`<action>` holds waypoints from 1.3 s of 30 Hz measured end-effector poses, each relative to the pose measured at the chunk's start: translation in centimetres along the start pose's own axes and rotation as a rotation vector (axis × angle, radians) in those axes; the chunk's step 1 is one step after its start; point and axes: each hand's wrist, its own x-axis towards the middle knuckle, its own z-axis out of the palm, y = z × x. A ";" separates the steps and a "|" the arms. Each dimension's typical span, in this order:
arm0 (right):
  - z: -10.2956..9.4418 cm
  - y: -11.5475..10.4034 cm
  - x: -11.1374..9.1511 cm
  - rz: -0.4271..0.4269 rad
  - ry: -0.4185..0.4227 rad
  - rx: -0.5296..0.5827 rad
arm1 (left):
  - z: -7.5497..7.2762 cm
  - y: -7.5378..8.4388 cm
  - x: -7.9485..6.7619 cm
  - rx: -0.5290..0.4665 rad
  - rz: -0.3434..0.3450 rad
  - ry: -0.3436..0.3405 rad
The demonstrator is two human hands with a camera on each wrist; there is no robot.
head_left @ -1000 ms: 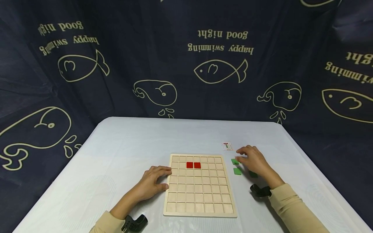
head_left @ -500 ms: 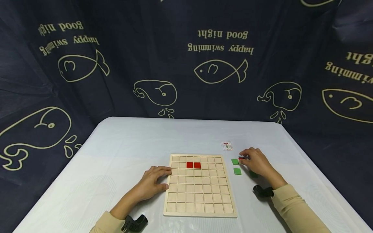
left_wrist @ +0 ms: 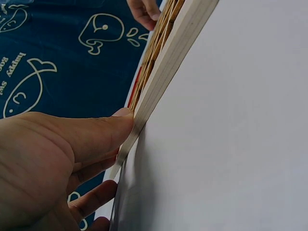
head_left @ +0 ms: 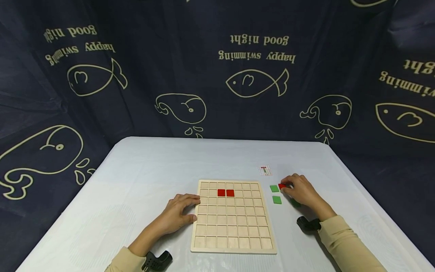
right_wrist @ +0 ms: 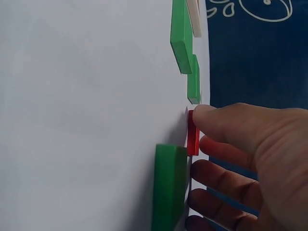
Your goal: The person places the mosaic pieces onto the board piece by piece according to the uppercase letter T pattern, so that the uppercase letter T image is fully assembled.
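A square wooden grid board lies on the table, with two red square tiles side by side in its second row from the far edge. My left hand rests at the board's left edge, its thumb touching the side in the left wrist view. Right of the board, my right hand pinches another red tile low at the table, between thumb and index finger. Beside that tile lie two green tiles, and a further green tile is partly hidden under the right hand.
A small card printed with a grid pattern in red and green lies beyond the board's far right corner. The table is covered in white, and a dark curtain with fish drawings hangs behind its far edge.
My right hand has shifted slightly right, off the far green tile, and its fingers have closed on a red tile, which now shows at the fingertips. My left hand has stayed still.
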 end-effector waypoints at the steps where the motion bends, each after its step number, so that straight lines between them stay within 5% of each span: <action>1: 0.0 0.0 0.0 0.001 -0.002 0.001 | 0.0 0.0 0.0 0.001 0.002 0.001; 39: 0.2 0.6 -0.9 -0.005 0.022 0.030 | 0.0 0.0 -0.1 0.010 0.016 0.020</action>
